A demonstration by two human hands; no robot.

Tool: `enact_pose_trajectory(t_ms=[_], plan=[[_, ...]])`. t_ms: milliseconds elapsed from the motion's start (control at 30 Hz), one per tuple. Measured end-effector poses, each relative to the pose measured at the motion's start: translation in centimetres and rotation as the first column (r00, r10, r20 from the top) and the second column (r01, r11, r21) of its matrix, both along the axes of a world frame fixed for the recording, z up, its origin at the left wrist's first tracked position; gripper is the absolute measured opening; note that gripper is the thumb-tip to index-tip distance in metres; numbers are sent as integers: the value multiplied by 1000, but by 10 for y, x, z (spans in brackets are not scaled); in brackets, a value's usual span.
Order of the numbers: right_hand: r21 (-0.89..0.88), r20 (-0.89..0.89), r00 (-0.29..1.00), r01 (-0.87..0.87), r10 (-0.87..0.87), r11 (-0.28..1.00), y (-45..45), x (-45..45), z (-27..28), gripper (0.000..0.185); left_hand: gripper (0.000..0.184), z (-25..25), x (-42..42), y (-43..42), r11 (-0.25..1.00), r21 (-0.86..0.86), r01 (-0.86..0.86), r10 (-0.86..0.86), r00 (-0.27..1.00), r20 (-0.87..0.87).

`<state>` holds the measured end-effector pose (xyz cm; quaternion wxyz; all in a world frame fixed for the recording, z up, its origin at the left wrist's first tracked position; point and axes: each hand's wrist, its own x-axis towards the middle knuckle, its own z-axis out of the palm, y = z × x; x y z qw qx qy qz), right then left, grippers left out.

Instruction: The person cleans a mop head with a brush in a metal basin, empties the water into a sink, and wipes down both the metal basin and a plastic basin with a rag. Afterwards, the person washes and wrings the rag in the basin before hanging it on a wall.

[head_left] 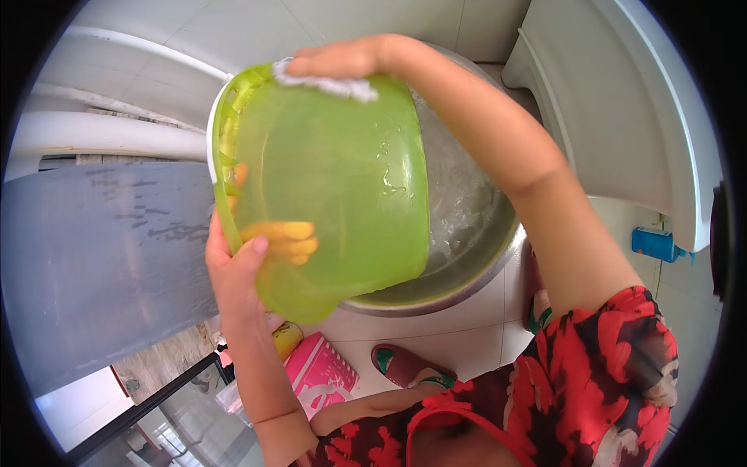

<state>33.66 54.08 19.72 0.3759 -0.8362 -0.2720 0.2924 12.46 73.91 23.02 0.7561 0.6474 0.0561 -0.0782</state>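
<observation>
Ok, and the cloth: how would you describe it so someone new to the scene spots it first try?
Find the big round metal basin with water in it, then the translucent green container tilted over it, rim gripped by the left hand. The cloth is under the right hand, against the container's wall: white, crumpled and soft, unlike the smooth green plastic.

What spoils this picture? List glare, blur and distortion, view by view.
Head view: black curved borders and wide-lens bending at the edges; glare on the green bin, near its base; the right hand and white cloth look slightly soft, perhaps from motion.
</observation>
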Motion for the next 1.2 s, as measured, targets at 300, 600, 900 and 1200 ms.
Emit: enact_pose_trajectory(t_ms=[300,600,900,1200], plan=[[483,-403,909,110,109,869,-27,45,-239,46,84,-16,27,20,998,-27,-49,51,994,96],[174,-528,666,692,-527,700,-13,-72,-316,45,77,-18,39,22,966,-28,-259,260,956,136],[272,-792,407,902,-455,334,-24,-155,-249,45,61,-10,18,-8,960,10,-281,277,952,132],[391,-910,392,920,-131,40,-23,-187,-176,44,55,-2,5,-18,970,-104,-219,237,947,216]])
